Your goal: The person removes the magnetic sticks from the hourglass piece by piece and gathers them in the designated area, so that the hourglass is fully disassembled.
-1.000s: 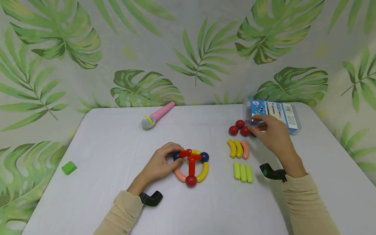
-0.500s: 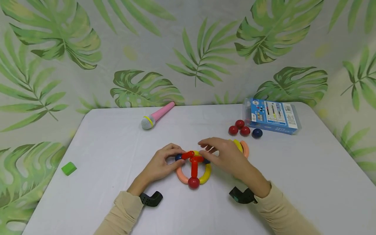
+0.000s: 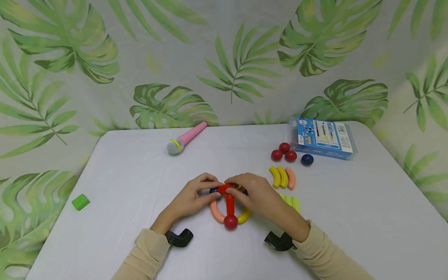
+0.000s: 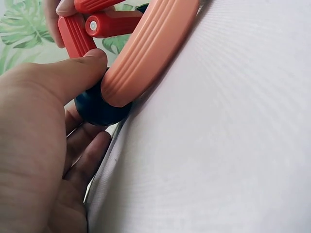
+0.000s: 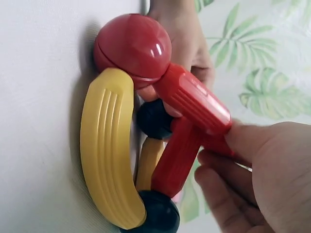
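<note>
A ring of magnetic building rods and balls lies between the hands, with a salmon curved rod (image 3: 217,212), a yellow curved rod (image 5: 106,145) and a red ball (image 3: 230,222) at its near side. Straight red rods (image 3: 230,204) slope up from its balls and meet over the middle. My left hand (image 3: 194,196) grips the blue ball (image 4: 99,108) at the left of the ring, thumb along its joint with a red rod. Thumb and fingers of my right hand (image 3: 259,194) pinch the meeting red rod ends, covering the ring's right blue ball in the head view.
Right of the ring lie yellow and salmon curved rods (image 3: 282,177) and light green rods (image 3: 295,203). Loose red balls (image 3: 290,156), a blue ball (image 3: 307,159) and a blue-labelled box (image 3: 323,136) are behind. A pink toy microphone (image 3: 187,137) and green block (image 3: 81,202) lie left.
My right hand has come from beside the loose balls at the back right, leaving the blue ball there, to the red rod ends over the ring. The left hand keeps its hold.
</note>
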A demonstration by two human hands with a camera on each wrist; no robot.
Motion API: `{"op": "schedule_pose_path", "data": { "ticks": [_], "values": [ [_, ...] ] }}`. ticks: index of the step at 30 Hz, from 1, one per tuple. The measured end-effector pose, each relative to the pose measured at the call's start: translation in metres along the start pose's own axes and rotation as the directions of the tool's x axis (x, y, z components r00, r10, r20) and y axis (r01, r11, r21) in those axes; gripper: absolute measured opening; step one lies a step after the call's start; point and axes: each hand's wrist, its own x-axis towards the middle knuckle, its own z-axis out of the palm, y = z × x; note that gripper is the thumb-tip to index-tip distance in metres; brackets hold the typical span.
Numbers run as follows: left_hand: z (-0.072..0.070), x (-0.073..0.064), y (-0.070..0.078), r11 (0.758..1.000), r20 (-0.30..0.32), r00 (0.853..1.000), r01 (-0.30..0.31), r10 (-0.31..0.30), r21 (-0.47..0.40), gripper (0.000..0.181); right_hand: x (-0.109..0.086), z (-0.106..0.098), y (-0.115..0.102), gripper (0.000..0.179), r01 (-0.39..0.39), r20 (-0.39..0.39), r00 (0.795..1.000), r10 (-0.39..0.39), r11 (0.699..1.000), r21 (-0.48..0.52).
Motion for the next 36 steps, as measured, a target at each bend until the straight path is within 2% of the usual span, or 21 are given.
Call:
{"op": "schedule_pose_path", "data": {
  "ticks": [5,9,12,16,21,26,30,36],
  "values": [
    [0.0,0.0,0.0,1.0,-0.019,1.0,0.012,-0.012,-0.007,0.023,0.0,-0.003,-0.003,0.027,0.037,-0.081,0.996,-0.039,0.999,-0.023],
    [0.0,0.001,0.0,1.0,-0.035,0.999,0.027,-0.027,0.004,0.021,-0.001,-0.025,-0.003,0.03,-0.007,-0.172,0.985,0.005,1.0,-0.011],
    [0.0,0.002,0.0,0.999,-0.037,0.999,0.04,-0.04,-0.004,0.023,-0.005,-0.045,0.001,0.033,-0.051,-0.208,0.976,0.056,0.998,0.028],
    [0.001,0.001,-0.001,0.998,-0.038,0.998,0.058,-0.059,-0.009,0.023,-0.016,-0.068,0.017,0.032,-0.069,-0.251,0.964,0.087,0.995,0.078],
    [0.002,0.002,-0.001,0.998,-0.033,0.997,0.064,-0.064,-0.011,0.023,-0.044,-0.089,0.046,0.03,-0.086,-0.286,0.952,0.109,0.992,0.094],
    [0.0,0.002,0.001,0.997,-0.035,0.997,0.07,-0.071,-0.008,0.023,-0.073,-0.099,0.072,0.026,-0.182,-0.263,0.944,0.197,0.98,0.083],
    [-0.001,0.002,0.002,0.997,-0.038,0.996,0.075,-0.076,-0.004,0.023,-0.092,-0.1,0.087,0.022,-0.287,-0.197,0.934,0.297,0.955,0.08],
    [0.0,0.002,0.0,0.997,-0.039,0.996,0.074,-0.074,-0.01,0.024,-0.113,-0.091,0.104,0.024,-0.445,-0.045,0.893,0.448,0.893,0.066]
  ]
}}
